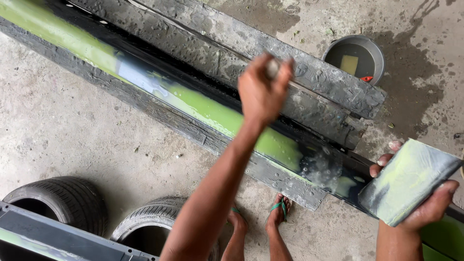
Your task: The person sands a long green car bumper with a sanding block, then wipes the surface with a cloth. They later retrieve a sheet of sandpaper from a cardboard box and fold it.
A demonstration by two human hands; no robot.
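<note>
A long black panel (pixel 159 79) with a wet green-yellow coating lies slanted across rough grey planks (pixel 309 72). My left hand (pixel 261 92) is raised over the panel's middle, fingers closed around a small grey object (pixel 273 67) that is too blurred to identify. At the right, near the panel's lower end, my right hand (pixel 425 212) grips a flat rectangular sanding block (pixel 408 179), grey and smeared with green. Water drops and foam sit on the panel (pixel 321 169) just left of the block.
A grey metal bowl (pixel 374 50) of murky water with a yellow sponge (pixel 349 64) stands on the concrete floor at the upper right. Two tyres (pixel 72 198) and another dark panel (pixel 53 234) lie at the lower left. My feet in green-strapped sandals (pixel 278 212) stand beside the planks.
</note>
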